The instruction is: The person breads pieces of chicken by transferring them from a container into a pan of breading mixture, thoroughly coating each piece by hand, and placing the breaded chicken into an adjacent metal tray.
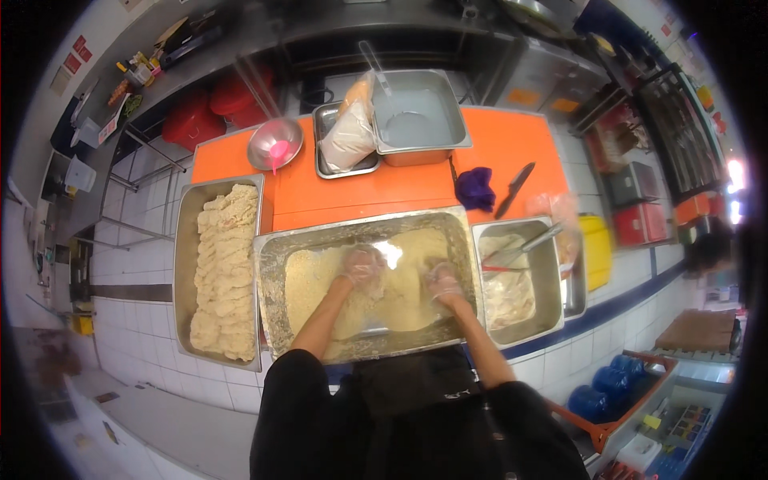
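Note:
A wide metal pan [276, 316] of pale yellow crumbs or flour [424, 248] lies before me, its bare bottom showing in places. Both my hands wear clear plastic gloves and are down in this pan. My left hand [364, 266] rests on the crumbs near the middle, its fingers loosely apart. Over at the pan's right side, my right hand [442, 282] touches the crumbs with its fingers loosely curved and apart. Some fingertips are blurred or buried. I see no separate piece of food in either hand.
Left stands a deep pan [182, 280] of coated pieces [226, 272]. Right, a pan [552, 312] holds pale wet pieces and red-tipped tongs [524, 244]. On the orange table [360, 192] are a knife [514, 190], purple cloth [475, 189], bowl [262, 136], bag [350, 136] and liquid-filled pan [466, 132].

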Motion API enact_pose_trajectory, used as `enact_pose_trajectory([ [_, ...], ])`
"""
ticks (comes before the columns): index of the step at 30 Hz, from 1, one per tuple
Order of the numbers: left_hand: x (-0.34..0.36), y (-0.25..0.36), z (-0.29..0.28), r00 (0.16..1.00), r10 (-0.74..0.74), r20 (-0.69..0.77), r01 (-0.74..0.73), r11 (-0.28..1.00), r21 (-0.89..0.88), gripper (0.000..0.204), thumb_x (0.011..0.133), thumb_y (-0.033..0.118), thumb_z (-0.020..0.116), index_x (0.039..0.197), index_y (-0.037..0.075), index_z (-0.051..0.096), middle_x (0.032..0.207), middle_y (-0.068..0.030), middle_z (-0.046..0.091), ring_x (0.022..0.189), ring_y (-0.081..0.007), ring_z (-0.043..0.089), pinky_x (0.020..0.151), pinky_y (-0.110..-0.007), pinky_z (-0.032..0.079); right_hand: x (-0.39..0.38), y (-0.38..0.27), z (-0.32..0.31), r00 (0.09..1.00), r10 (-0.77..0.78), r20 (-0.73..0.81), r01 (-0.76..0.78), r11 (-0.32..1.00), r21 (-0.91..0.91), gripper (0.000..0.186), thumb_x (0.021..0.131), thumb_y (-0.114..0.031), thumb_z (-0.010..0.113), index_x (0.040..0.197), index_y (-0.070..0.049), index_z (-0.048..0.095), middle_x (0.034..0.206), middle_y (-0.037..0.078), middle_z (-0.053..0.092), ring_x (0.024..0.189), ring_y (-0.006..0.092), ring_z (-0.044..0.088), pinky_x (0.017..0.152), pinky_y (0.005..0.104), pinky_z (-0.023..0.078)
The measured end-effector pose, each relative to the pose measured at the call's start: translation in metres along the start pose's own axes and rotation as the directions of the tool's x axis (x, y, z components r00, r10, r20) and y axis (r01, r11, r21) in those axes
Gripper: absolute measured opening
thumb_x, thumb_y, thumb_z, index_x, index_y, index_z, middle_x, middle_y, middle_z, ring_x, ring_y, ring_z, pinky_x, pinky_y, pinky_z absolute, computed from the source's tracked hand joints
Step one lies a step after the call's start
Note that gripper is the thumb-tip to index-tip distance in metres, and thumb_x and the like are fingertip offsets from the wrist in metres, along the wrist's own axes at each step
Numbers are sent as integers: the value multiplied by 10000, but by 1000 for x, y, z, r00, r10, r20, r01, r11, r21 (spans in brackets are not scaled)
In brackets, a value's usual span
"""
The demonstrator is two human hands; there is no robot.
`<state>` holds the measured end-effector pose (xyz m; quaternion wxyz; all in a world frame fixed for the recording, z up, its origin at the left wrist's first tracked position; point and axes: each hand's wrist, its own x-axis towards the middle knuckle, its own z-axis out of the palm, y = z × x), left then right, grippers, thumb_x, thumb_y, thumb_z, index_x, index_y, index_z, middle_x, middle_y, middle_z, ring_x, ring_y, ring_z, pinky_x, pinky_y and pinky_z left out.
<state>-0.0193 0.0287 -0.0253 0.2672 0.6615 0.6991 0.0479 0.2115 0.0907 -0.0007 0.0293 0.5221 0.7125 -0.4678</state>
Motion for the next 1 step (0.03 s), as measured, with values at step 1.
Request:
enact_pose_trajectory([
  [1,-14,-33,10,991,-39,-131,33,998,-48,448,844,514,533,905,112,722,909,-230,673,921,-291,658,780,-437,512,-1,2,0,998,55,33,-55,998,0,569,919,-510,505,1319,-106,526,1272,272,548,1202,287,539,1035,410,380],
])
